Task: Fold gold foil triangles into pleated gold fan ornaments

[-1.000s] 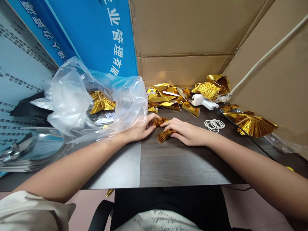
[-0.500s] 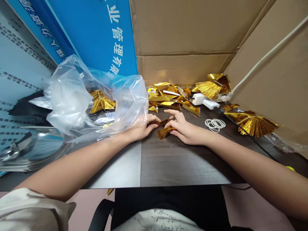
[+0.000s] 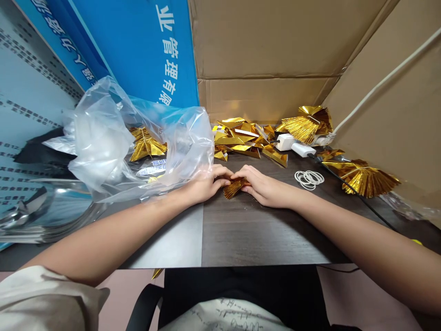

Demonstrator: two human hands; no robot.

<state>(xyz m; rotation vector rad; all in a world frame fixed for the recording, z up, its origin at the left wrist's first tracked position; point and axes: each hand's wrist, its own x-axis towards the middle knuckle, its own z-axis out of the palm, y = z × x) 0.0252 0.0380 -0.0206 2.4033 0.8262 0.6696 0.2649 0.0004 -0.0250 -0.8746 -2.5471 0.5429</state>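
A small bundle of pleated gold foil paper (image 3: 234, 188) is held low over the dark table, its fanned edge toward me. My right hand (image 3: 260, 186) is closed on its right side, fingers bent and thumb beneath. From the left, my left hand (image 3: 212, 184) pinches the bundle's upper left part, and the fingertips of both hands almost meet there. The bundle's far side is hidden behind the fingers. The rim of a clear plastic bag (image 3: 189, 138) lies against my left hand and wrist. White rubber bands (image 3: 309, 180) lie in a loose pile right of my right hand.
Folded gold foil pieces (image 3: 241, 138) are heaped at the back. Gold pleated fans (image 3: 365, 177) lie at the right near a white plug adapter (image 3: 292, 145) and a black cable (image 3: 361, 200). Another gold fan (image 3: 146, 143) shows by the bag. Cardboard (image 3: 268, 41) walls the back.
My right fingers, raised and spread before, have come down onto the gold foil. The two hands are closer together, and the separate strip between them has merged into the bundle.
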